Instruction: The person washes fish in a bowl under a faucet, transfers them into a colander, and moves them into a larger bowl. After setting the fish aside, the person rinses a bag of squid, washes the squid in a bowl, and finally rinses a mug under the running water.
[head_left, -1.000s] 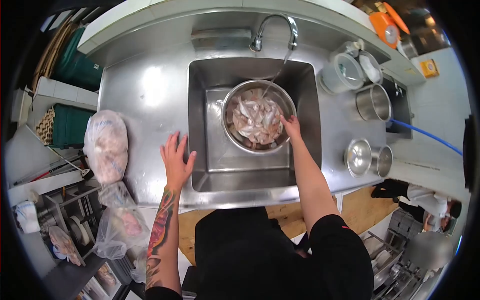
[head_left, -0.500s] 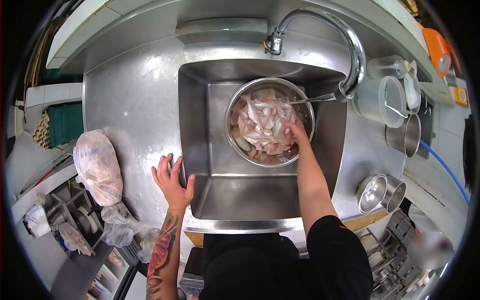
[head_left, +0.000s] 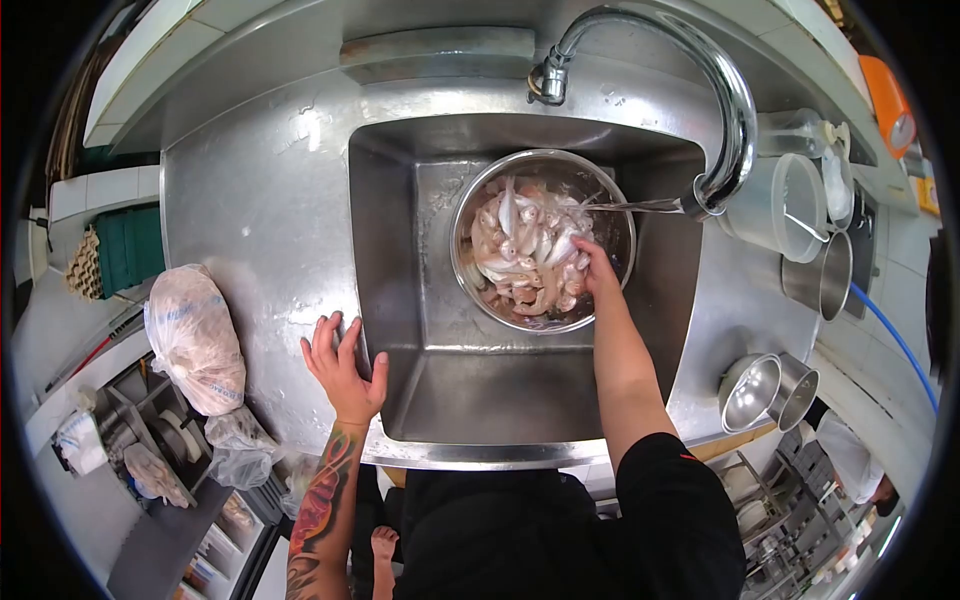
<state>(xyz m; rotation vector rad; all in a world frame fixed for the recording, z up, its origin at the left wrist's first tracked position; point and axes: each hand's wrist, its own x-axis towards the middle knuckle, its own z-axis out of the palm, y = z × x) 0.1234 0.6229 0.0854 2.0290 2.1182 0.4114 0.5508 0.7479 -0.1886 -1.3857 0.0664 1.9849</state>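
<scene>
Sink [head_left: 400,260]: square steel basin, sunk in the desk [head_left: 260,220]; wet, dull sheen.
Bowl [head_left: 540,240]: round steel, stands inside the sink toward its far right part; rim shiny.
Bowl contents: small pale fish [head_left: 525,245], silvery and pinkish, piled and wet; they fill most of the bowl.
Tap [head_left: 700,90]: curved chrome pipe rising behind the sink, arching right; water [head_left: 630,206] runs from its mouth into the bowl.
Right hand [head_left: 598,272]: in the bowl at its right rim, fingers down among the fish; grip not discernible, fingertips hidden.
Left hand [head_left: 342,365]: flat on the desk just left of the sink's near corner, fingers spread, holding nothing.
Bag [head_left: 195,340]: clear plastic, bulging with pale lumps, lies on the desk well left of the sink.
White jug [head_left: 775,205]: plastic, cylindrical, right of the sink beyond the tap.
Steel pots [head_left: 770,390]: two round, shiny, on the desk right of the sink, near edge, touching.
</scene>
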